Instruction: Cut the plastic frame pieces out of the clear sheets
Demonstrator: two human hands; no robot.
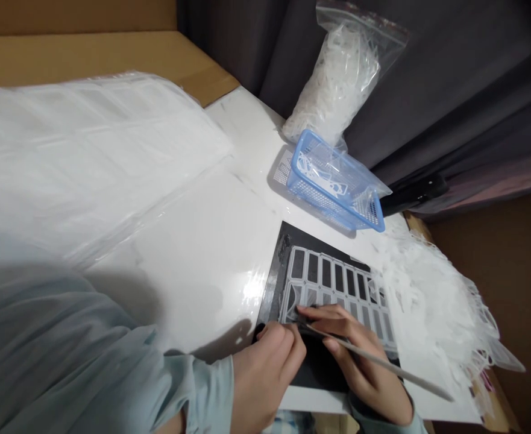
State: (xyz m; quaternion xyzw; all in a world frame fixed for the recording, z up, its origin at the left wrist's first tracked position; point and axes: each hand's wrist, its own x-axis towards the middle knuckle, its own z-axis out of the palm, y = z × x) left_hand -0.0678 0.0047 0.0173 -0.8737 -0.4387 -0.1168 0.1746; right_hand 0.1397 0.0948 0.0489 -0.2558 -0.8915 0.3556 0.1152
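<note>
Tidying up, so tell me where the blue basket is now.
In the head view, the blue basket sits right of centre on the white table, between the clear bag of white pieces and the black board.

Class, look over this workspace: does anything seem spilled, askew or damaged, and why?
Yes. The heap of translucent plastic pieces at the right looks messy: it lies loose and tangled, with bits seeming to jut past the edge of the white table. The black board also looks rough, perhaps scuffed, near its top-left corner.
</note>
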